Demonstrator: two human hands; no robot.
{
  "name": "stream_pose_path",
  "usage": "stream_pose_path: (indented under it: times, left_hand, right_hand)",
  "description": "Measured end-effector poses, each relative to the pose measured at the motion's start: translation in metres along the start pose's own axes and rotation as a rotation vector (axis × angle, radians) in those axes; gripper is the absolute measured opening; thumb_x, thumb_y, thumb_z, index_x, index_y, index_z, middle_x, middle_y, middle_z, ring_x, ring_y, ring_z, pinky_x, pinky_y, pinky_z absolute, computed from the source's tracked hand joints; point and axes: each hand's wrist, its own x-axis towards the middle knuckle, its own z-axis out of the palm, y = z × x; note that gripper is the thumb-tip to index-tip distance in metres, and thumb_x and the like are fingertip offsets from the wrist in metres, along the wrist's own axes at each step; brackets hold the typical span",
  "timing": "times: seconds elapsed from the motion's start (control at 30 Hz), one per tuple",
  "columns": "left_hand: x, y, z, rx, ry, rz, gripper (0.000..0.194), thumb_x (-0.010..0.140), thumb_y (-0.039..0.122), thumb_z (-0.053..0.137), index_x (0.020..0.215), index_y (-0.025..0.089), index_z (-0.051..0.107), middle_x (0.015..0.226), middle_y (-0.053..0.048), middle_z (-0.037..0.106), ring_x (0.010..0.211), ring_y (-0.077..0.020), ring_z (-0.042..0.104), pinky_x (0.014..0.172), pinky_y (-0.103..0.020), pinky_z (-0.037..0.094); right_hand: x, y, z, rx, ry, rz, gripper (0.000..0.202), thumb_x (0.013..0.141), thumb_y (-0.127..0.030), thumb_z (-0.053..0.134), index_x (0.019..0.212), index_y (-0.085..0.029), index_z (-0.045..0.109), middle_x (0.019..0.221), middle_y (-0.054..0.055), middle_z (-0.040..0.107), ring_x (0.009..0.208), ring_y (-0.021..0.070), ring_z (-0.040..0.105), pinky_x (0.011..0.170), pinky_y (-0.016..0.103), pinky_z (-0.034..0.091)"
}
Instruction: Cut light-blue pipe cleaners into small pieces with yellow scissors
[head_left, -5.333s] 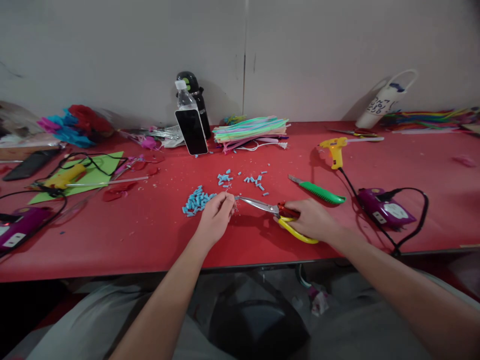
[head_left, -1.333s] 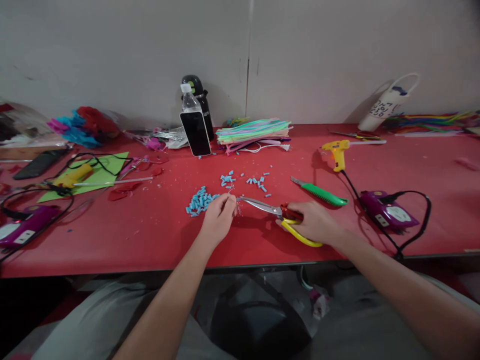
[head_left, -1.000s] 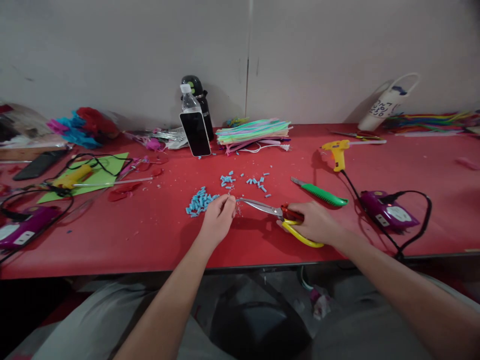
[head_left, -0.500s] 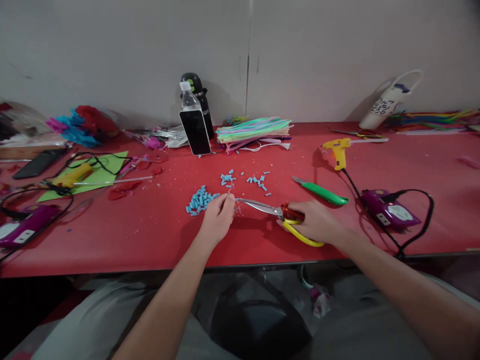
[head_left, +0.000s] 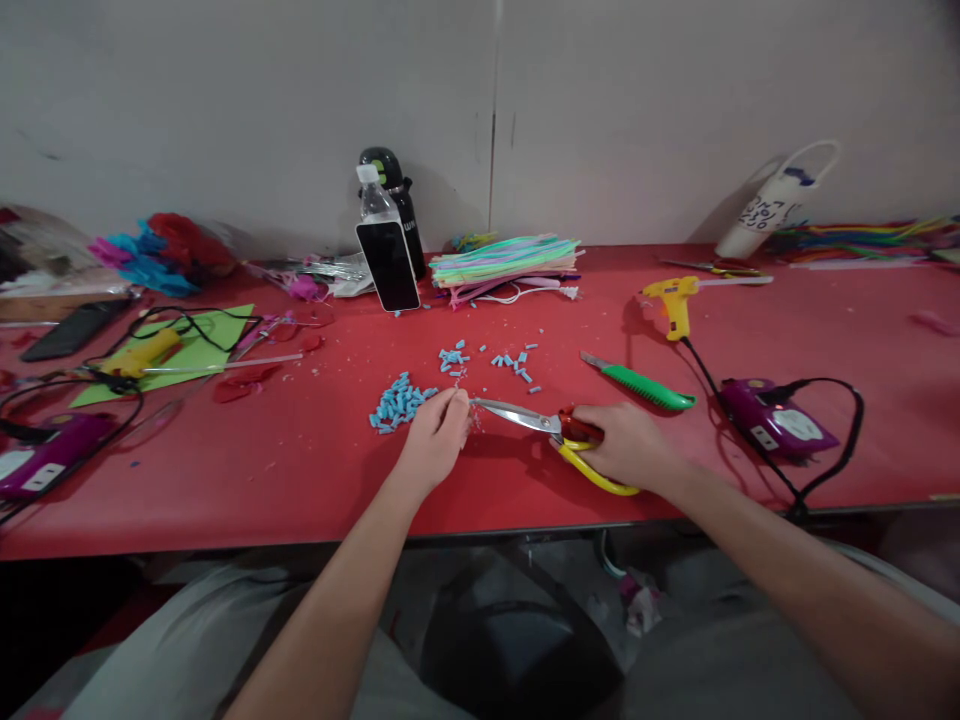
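My right hand (head_left: 619,440) is closed round the handles of a pair of scissors (head_left: 521,414), one handle yellow and one red. The blades point left and their tips reach my left hand (head_left: 439,430). That hand is pinched shut, thumb against fingers; whatever lies between them is too small or too hidden to make out. Just left of it is a heap of short blue pieces (head_left: 399,402), partly covered by the fingers. Beyond the hands lie a small cluster of blue pieces (head_left: 451,358) and some scattered ones (head_left: 517,362).
On the red table (head_left: 300,480) a green craft knife (head_left: 649,387) lies to the right, blade bared, near a yellow glue gun (head_left: 676,305) and a purple power socket (head_left: 780,420). Behind stand a phone (head_left: 388,265) against a bottle and a bundle of pastel pipe cleaners (head_left: 506,262).
The scissor blades have closed together, and the right hand has moved slightly left. The left hand keeps its pinch in nearly the same place.
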Motion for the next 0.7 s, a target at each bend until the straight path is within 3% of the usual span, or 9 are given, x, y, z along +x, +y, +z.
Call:
stream_pose_path:
  times: [0.27,0.43,0.7]
  left_hand:
    - [0.001,-0.006,-0.001,0.001,0.000,0.018,0.034,0.096,0.035,0.038,0.066,0.020,0.035,0.058,0.004,0.037,0.052,-0.0094,0.039,0.052,-0.024,0.033]
    - [0.002,-0.004,-0.001,0.025,0.015,0.029,0.036,0.095,0.038,0.040,0.064,0.020,0.039,0.057,0.004,0.040,0.052,-0.0102,0.041,0.052,-0.024,0.034]
    - [0.001,0.000,-0.002,0.067,0.003,0.035,0.035,0.095,0.033,0.040,0.062,0.019,0.042,0.056,0.003,0.043,0.052,-0.0104,0.041,0.052,-0.023,0.035]
  right_hand:
    - [0.000,0.000,-0.004,0.072,0.014,-0.010,0.031,0.080,-0.051,0.056,0.070,-0.021,0.056,0.064,0.002,0.061,0.054,0.0133,0.047,0.052,0.027,0.022]
    - [0.001,0.003,-0.009,0.167,-0.061,-0.064,0.037,0.077,-0.056,0.059,0.066,-0.021,0.053,0.060,0.000,0.056,0.053,0.0120,0.041,0.051,0.026,0.023]
    - [0.004,0.004,-0.009,0.170,-0.068,-0.066,0.036,0.078,-0.053,0.059,0.064,-0.020,0.050,0.058,-0.001,0.053,0.053,0.0115,0.040,0.052,0.026,0.023]
